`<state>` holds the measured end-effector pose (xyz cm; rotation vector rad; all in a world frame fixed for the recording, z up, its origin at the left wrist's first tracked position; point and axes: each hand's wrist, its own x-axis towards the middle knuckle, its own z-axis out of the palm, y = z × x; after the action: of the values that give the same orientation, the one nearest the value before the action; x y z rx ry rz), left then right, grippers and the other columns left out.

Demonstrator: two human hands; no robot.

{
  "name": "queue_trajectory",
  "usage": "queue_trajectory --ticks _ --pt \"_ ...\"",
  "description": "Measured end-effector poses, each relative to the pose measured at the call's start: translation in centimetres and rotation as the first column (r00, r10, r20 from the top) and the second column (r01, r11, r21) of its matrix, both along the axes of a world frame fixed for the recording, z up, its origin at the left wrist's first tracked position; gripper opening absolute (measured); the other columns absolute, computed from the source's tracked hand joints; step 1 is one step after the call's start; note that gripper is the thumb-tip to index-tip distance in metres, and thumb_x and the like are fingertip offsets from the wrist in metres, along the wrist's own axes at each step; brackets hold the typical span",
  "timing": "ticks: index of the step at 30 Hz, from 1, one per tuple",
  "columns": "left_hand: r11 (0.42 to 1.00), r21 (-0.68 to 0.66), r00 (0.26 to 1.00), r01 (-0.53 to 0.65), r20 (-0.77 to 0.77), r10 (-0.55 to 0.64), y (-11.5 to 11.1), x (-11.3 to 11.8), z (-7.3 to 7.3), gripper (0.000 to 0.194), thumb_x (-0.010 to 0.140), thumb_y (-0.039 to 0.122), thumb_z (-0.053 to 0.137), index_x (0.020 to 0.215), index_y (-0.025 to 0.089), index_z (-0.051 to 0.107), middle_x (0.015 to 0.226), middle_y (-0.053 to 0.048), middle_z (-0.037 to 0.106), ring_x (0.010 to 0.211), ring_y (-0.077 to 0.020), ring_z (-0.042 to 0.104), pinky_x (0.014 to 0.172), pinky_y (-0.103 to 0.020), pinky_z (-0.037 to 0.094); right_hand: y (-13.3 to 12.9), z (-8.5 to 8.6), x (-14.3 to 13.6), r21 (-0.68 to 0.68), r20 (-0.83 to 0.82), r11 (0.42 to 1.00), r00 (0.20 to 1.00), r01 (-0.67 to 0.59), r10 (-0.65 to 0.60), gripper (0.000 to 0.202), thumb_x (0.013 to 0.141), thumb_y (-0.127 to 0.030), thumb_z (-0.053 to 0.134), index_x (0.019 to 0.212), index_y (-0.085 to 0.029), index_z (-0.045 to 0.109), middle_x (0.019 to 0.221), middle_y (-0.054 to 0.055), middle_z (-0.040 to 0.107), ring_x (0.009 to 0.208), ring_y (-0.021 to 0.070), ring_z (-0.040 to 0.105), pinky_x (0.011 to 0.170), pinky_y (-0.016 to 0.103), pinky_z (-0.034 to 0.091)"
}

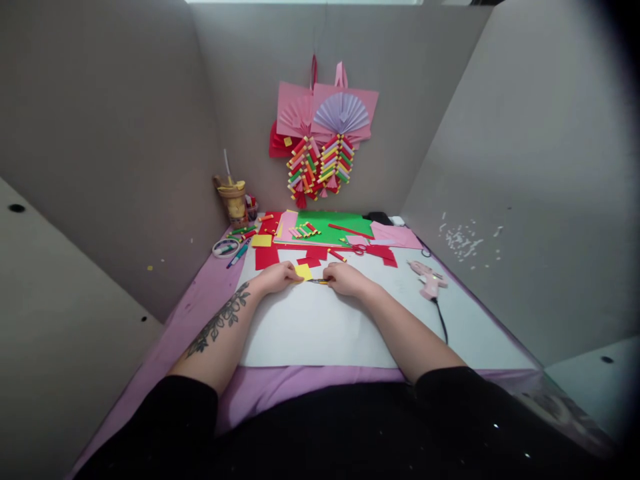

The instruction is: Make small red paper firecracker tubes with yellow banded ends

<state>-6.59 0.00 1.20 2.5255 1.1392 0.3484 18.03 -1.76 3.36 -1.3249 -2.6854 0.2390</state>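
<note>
Both hands are low over a white sheet (310,333) on the table. My left hand (276,277) is closed, its fingertips pinching a small orange-yellow strip near a yellow paper square (303,271). My right hand (345,277) is closed around a thin dark and yellow tool (318,281), whose tip points left toward the left fingertips. Just behind the hands lie red paper pieces (316,253) and a small red roll with yellow ends (337,255).
A pink glue gun (429,279) with a black cable lies at the right. Green paper (335,227), red scissors (359,249) and several rolls lie at the back. A pen cup (234,203) and tape roll (226,248) are back left. Paper fan decorations (342,115) hang on the wall.
</note>
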Motion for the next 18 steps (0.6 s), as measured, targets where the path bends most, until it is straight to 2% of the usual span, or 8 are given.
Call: queue_trajectory --ticks 8,12,18 --pt "0.999 -0.017 0.999 0.028 0.024 -0.028 0.6 -0.2 -0.5 0.03 0.085 0.035 0.047 0.098 0.023 0.072 0.095 -0.006 0.062 0.081 -0.0161 0.056 0.072 -0.024 0.042 -0.3 -0.2 -1.2 0.021 0.024 0.998 0.998 -0.059 0.059 0.018 0.074 -0.012 0.05 0.084 -0.017 0.064 0.088 0.006 0.062 0.08 0.0168 0.054 0.067 0.023 0.035" --pt "0.999 -0.034 0.998 0.04 0.05 -0.038 1.0 -0.4 -0.8 0.028 0.083 0.026 0.048 0.097 0.023 0.072 0.097 -0.006 0.062 0.085 -0.0163 0.056 0.078 -0.024 0.042 -0.6 -0.5 -1.9 0.024 0.035 0.997 0.996 -0.077 0.076 0.018 0.076 -0.013 0.05 0.086 -0.017 0.064 0.089 0.006 0.062 0.082 0.0172 0.055 0.069 0.023 0.036" --pt "0.993 -0.114 0.993 -0.003 0.118 0.017 1.6 -0.5 -1.5 0.031 0.076 0.019 0.047 0.095 0.019 0.073 0.096 -0.006 0.063 0.085 -0.0171 0.057 0.083 -0.027 0.043 -1.2 -0.6 -4.0 0.031 -0.002 0.99 0.99 -0.138 0.139 0.019 0.076 -0.013 0.051 0.088 -0.017 0.066 0.089 0.008 0.063 0.083 0.0182 0.056 0.069 0.024 0.037"
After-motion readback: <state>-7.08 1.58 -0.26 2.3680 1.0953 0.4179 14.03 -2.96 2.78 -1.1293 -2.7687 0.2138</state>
